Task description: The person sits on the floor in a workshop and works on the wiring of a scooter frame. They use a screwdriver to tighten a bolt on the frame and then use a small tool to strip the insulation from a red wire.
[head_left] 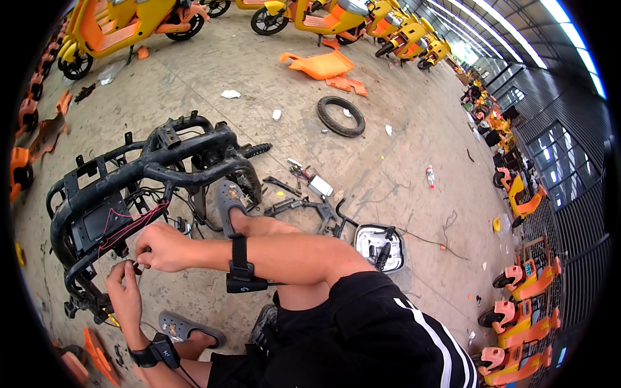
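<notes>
A bare black scooter frame [155,152] lies on the floor at my left, with thin red wires [139,222] and black cables strung along it. Close to its lower bar, my right hand [162,247] is closed in a pinch, knuckles up. My left hand [124,291] comes up just below it, thumb and fingers pressed together, almost touching the right fingertips. Something small and dark shows between the two hands; its kind is too small to tell. Both wrists wear black straps with a small box.
Beyond my right forearm lie metal brackets [317,210], a silver box with wires [319,185] and a white tray [399,249] holding a shock absorber. Farther off are a tyre [341,117] and an orange panel [320,64]. Yellow scooters [317,18] line the hall.
</notes>
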The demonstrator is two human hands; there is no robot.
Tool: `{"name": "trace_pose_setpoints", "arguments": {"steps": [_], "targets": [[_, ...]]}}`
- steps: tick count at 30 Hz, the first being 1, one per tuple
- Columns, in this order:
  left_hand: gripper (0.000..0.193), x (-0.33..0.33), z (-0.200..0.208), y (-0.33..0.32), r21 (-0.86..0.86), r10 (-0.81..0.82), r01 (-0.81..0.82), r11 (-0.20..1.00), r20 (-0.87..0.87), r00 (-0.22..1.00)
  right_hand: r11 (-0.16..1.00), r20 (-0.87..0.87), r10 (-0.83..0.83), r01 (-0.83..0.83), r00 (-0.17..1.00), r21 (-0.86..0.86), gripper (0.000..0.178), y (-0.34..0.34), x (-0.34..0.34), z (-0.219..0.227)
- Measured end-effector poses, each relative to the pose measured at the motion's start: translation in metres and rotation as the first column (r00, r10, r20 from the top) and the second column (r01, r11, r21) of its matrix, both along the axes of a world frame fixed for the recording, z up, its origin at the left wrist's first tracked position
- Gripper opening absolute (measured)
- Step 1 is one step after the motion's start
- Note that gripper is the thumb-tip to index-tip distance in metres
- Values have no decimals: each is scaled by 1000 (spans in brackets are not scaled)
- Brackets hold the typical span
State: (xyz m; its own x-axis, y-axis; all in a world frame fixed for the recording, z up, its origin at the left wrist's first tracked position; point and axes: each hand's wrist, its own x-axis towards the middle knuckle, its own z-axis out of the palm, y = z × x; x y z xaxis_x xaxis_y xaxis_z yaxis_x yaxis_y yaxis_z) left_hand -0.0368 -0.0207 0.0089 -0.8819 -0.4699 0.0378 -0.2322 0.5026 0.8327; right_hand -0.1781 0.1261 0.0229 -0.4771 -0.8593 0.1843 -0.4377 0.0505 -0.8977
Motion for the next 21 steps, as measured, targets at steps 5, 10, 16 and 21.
{"name": "trace_pose_setpoints", "arguments": {"steps": [5, 10, 16, 21], "targets": [[25, -1, 8, 11, -13, 21, -21, 1000, -48, 999, 1000, 47, -2, 1, 999, 19, 15, 2, 2, 4], [24, 2, 6, 11, -68, 17, -22, 997, -74, 997, 1000, -12, 3, -3, 1000, -13, 15, 2, 2, 6], [26, 1, -2, 8, -169, 39, -42, 985, -20, 999, 1000, -36, 9, -9, 999, -1, 15, 1, 1, 5], [26, 1, 3, 11, -164, 65, -58, 985, 39, 997, 1000, -31, 7, -6, 1000, 18, 16, 3, 2, 7]]}}
